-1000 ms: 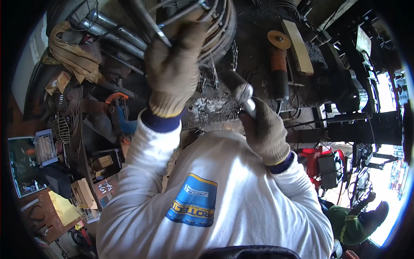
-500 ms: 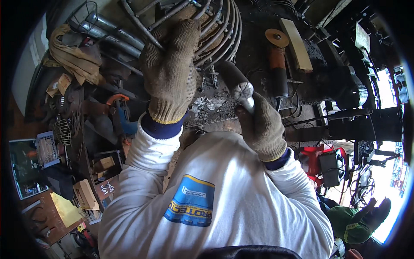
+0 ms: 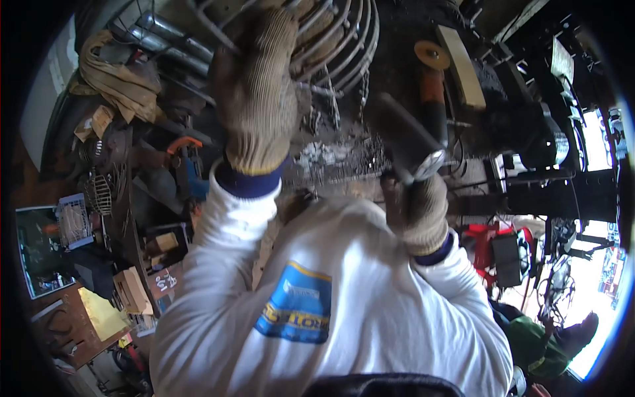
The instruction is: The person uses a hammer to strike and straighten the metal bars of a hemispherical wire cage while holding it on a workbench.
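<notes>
We find the metal frame (image 3: 344,46) far, about centre: dull grey rods in curved rows, its far edge cut off. The gloved left hand (image 3: 256,92) grips its left side, fingers blurred. Nearer, rightward, the right hand (image 3: 423,208) grips a hammer (image 3: 411,135), dark-headed, face shiny; we cannot make out its handle.

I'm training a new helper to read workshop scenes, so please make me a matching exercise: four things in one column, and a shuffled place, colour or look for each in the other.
Things
1. hammer
2. frame
3. grinder
4. plank

Descriptions
A. pale, long and straight-edged
B. in the right hand
C. orange and dark body with a round disc
D. curved metal rods, at the left hand

Pairs: 1-B, 2-D, 3-C, 4-A
</notes>
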The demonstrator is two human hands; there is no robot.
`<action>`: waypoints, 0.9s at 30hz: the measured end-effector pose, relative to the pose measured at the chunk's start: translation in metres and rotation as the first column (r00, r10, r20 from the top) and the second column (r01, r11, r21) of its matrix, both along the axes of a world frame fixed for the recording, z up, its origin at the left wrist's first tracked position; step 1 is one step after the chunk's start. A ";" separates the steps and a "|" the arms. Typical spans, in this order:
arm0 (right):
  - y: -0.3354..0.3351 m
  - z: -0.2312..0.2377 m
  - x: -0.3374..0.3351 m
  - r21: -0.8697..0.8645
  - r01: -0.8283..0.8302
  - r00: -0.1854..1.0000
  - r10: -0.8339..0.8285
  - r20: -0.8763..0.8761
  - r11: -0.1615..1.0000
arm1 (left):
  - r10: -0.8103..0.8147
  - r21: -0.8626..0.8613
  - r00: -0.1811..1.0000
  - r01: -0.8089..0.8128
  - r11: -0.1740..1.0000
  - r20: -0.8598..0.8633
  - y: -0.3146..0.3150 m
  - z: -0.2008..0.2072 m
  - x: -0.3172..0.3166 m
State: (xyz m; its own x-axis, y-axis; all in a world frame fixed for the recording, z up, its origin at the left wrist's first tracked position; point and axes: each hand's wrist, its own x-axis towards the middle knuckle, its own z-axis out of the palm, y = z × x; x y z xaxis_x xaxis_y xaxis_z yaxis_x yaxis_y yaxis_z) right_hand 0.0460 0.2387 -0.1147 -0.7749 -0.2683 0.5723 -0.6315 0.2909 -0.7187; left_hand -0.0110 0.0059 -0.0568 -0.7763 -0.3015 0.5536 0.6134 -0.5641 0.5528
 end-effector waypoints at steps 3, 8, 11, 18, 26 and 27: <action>0.001 0.008 0.010 0.140 0.059 0.996 -0.068 0.057 0.988 | 0.102 -0.206 0.992 -0.114 0.972 -0.072 0.002 0.000 0.004; -0.004 0.001 0.007 0.173 0.070 0.996 -0.078 0.043 0.983 | 0.285 -0.222 0.951 -0.254 0.941 0.123 0.018 0.005 0.023; -0.007 0.000 0.001 0.234 0.046 0.999 -0.049 0.009 0.971 | 0.253 -0.131 0.914 -0.222 0.966 0.318 0.020 0.012 0.026; 0.003 0.000 0.024 -0.457 -0.033 0.999 0.027 -0.021 0.889 | 0.216 -0.145 0.946 -0.185 0.972 0.243 0.019 0.017 0.023; 0.002 0.008 -0.007 0.057 -0.011 1.000 0.011 0.003 0.998 | 0.160 -0.107 0.962 -0.139 0.985 0.221 0.019 0.026 0.017; 0.007 0.002 0.003 0.038 -0.022 0.999 0.021 0.025 0.999 | 0.113 -0.126 0.970 -0.087 0.988 0.215 0.015 0.021 0.013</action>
